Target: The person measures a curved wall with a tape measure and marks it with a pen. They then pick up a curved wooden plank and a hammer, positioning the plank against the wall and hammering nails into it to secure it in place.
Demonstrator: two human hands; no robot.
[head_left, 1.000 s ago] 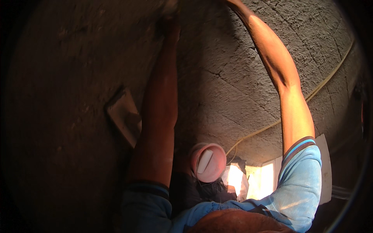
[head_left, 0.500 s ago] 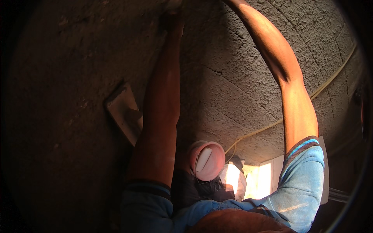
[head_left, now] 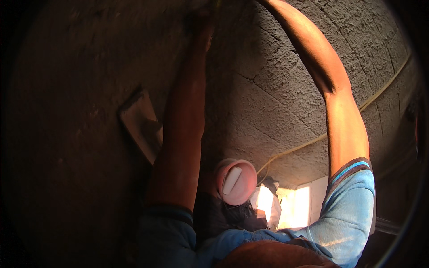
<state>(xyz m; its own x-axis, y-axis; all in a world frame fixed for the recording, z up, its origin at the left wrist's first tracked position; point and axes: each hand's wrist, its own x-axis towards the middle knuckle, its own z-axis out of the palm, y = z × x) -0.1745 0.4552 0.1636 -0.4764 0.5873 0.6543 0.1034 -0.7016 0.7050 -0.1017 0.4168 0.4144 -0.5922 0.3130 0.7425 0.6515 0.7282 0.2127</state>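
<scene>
Both my arms reach up along a rough grey wall (head_left: 286, 102) scored with lines. My left hand (head_left: 203, 24) is at the top edge, in deep shadow. Its fingers are too dark and blurred to make out, and so is anything in them. My right forearm (head_left: 308, 44) runs out past the top edge, leaving the right hand out of the picture. Left of my left forearm is a flat rectangular plastering float (head_left: 139, 120) with a handle, partly hidden behind the arm.
A pink bucket (head_left: 246, 183) with a white block (head_left: 232, 180) in it stands low in the middle. Beside it lies a white and black bag (head_left: 266, 203). A yellowish hose or cable (head_left: 304, 145) crosses the wall at the right. Sunlit pale panels (head_left: 304, 201) stand below.
My left hand has shifted slightly to the right and looks more blurred. My right arm has hardly moved. The bucket sits a little higher and further left in the picture.
</scene>
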